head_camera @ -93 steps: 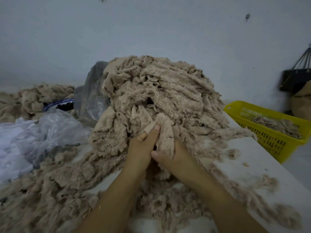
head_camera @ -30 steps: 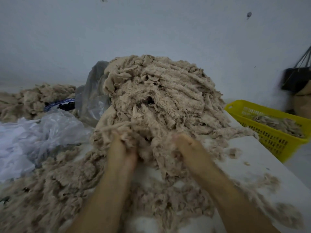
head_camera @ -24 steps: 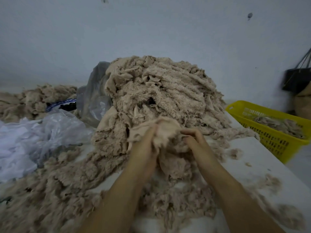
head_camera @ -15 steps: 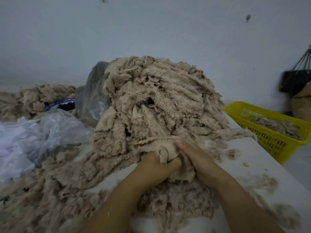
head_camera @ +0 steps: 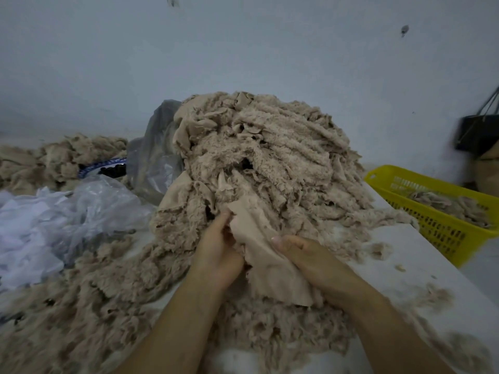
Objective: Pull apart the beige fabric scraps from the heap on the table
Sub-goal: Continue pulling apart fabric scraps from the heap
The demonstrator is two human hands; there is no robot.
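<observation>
Together left hand (head_camera: 216,256) and right hand (head_camera: 313,261) grip one scrap (head_camera: 260,255) before heap (head_camera: 275,155), yellow basket (head_camera: 442,234) rightward

Nothing legible shows here: the only possible lettering is a row of pale marks on the blue-and-white band (head_camera: 102,166) at the left, too small and blurred to read.

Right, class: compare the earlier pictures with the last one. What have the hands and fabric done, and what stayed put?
A second ago both hands were apart, dug into the heap. They came together, and now the left hand and right hand grip one smooth beige scrap, spread between them. The heap, yellow basket and plastic bags stayed put.
</observation>
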